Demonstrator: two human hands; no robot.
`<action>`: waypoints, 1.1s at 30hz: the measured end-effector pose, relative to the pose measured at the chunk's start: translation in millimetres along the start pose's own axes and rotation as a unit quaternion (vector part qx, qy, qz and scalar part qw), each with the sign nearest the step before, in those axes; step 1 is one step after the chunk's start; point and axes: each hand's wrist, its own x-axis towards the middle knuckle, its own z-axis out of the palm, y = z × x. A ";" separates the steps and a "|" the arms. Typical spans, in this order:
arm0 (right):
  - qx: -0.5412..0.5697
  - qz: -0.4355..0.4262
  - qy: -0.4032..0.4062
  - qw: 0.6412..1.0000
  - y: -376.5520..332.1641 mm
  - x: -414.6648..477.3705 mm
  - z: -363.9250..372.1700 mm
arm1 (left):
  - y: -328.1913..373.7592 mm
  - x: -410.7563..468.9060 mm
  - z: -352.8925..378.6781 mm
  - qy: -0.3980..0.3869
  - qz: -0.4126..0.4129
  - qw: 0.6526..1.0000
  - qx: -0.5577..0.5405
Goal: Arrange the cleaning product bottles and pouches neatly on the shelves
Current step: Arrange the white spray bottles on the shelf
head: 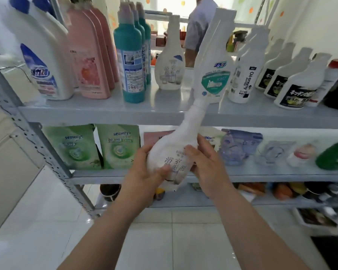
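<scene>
A white bathroom cleaner bottle (176,145) is tilted in front of the shelf unit, its neck pointing up and to the right. My left hand (144,168) grips its body from the left and my right hand (205,164) holds it from the right. A matching white bottle (170,61) stands on the upper shelf (125,110), with a gap beside it. A white bottle with a green label (215,61) stands just right of that gap. Green seaways pouches (98,147) stand on the middle shelf (261,174).
Upper shelf from left: blue-label white bottles (41,61), pink bottles (90,55), teal bottles (131,61); at right an Oil enemy bottle (244,75) and black-label bottles (297,84). Bluish pouches (240,147) lie on the middle shelf. A person (199,26) stands behind the rack.
</scene>
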 end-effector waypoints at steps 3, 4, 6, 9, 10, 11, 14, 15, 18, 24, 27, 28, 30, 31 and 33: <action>-0.009 -0.013 -0.008 1.000 9.1 -20.1 13.0 | -16.9 -19.6 -6.2 0.010 0.036 0.999 0.018; -0.016 -0.012 -0.008 1.000 12.9 -25.6 16.9 | -23.6 -25.6 -8.2 0.012 0.045 0.999 0.021; -0.020 0.003 -0.007 1.000 16.7 -36.8 24.2 | -36.8 -35.4 -11.7 0.007 0.042 0.999 0.004; 0.006 0.036 -0.025 0.999 21.8 -49.3 28.4 | -51.7 -44.5 -13.4 0.011 -0.006 0.999 -0.048; 0.025 0.057 -0.027 0.998 23.4 -52.6 30.5 | -55.2 -46.5 -12.9 0.010 -0.049 0.996 -0.076; 0.046 0.088 -0.025 0.995 25.1 -55.8 33.1 | -56.1 -49.8 -11.5 0.001 -0.113 0.987 -0.118; 0.096 0.195 -0.005 0.976 33.9 -64.2 37.0 | -55.5 -65.9 -2.7 -0.097 -0.308 0.919 -0.226; 0.108 0.210 -0.011 0.972 36.0 -66.0 37.5 | -55.0 -71.2 0.5 -0.123 -0.344 0.900 -0.236; 0.137 0.201 -0.005 0.970 41.6 -66.4 33.2 | -57.5 -77.8 8.4 -0.152 -0.336 0.901 -0.230; 0.109 0.061 -0.057 0.990 41.9 -64.9 8.7 | -66.9 -75.7 27.9 -0.136 -0.056 0.974 0.171; 0.117 0.008 -0.107 0.987 38.7 -62.4 -3.2 | -70.1 -74.7 45.0 -0.080 0.004 0.974 0.212; 0.113 -0.001 -0.111 0.987 37.6 -60.0 -7.6 | -71.6 -72.4 50.1 -0.063 0.015 0.974 0.216; 0.070 -0.013 -0.094 0.993 31.9 -54.9 -16.1 | -73.2 -67.5 56.6 -0.042 0.032 0.976 0.211; 0.031 -0.015 -0.070 0.997 28.6 -51.7 -21.0 | -73.0 -65.2 58.3 -0.041 0.032 0.979 0.200; -0.054 -0.001 -0.008 0.999 24.6 -42.6 -32.3 | -69.5 -61.1 59.8 -0.061 0.007 0.986 0.155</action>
